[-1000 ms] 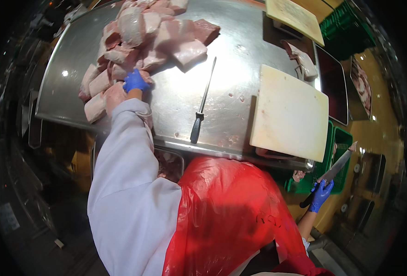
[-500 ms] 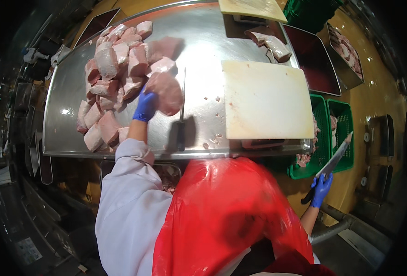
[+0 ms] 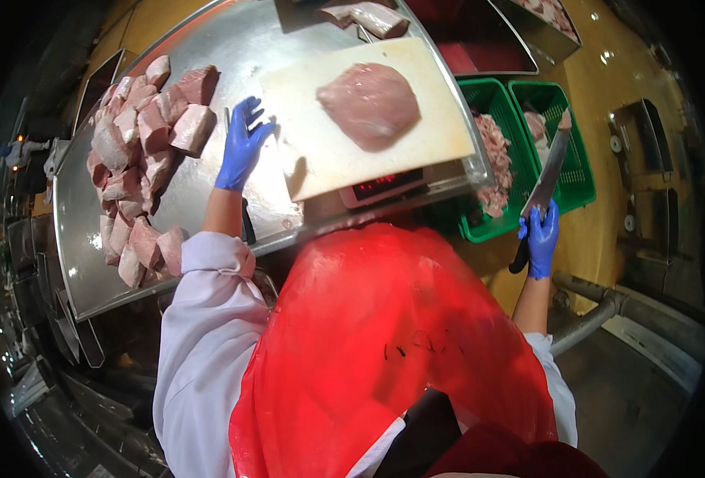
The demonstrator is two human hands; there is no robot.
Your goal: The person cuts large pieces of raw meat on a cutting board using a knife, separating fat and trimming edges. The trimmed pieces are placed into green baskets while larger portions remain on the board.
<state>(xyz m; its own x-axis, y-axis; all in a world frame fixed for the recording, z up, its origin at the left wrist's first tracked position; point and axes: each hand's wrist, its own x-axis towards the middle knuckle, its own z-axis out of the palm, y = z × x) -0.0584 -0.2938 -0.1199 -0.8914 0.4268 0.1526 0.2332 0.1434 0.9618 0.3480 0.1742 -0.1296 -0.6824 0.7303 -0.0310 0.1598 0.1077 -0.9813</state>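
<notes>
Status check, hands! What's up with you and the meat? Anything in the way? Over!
Left hand open, empty. Right hand gripping knife. Meat piece on or just above white board. Sharpening rod partly hidden by left hand, not blocking the meat.

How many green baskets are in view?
2. The left basket, holding meat trimmings, is beside the right edge of the table; the right basket is just right of it, partly behind the knife. Others could be hidden.

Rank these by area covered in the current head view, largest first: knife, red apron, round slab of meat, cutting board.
1. Red apron, though nearness to the camera may help
2. Cutting board
3. Round slab of meat
4. Knife, longer than the slab but narrow
</notes>
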